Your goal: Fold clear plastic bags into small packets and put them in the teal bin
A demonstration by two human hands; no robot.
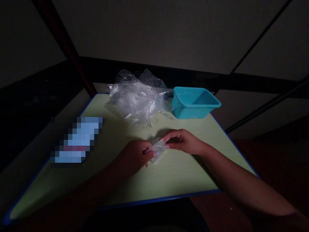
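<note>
- In the head view, I have the folded plastic piece between the 2 hands, around the middle of the desk; I cannot tell whether it touches the top.
- Its long axis looks slanted: 1 end points toward the near left, the other toward the far right, and a bright straight edge follows that same diagonal.
- I read it as clear, thin film, flat and slightly glossy, with angular corners.
- My left hand comes in from the near left, its grip clamped on the piece, thumb laid across the film.
- My right hand reaches in from the right, its grip pinched on the far-right end between fingertips and thumb.
- Beyond them I see a plastic heap, crumpled, transparent and shiny, with pointed folds sticking up.
- Just beside it, on the right, stands a turquoise bin, smooth, rectangular, with a rolled rim and tapering walls.
- On the left lies a blurred bluish object, oblong, slanting toward the far right; I cannot tell what it is.
- The pale desk has faint wood grain and blue edging.
</note>
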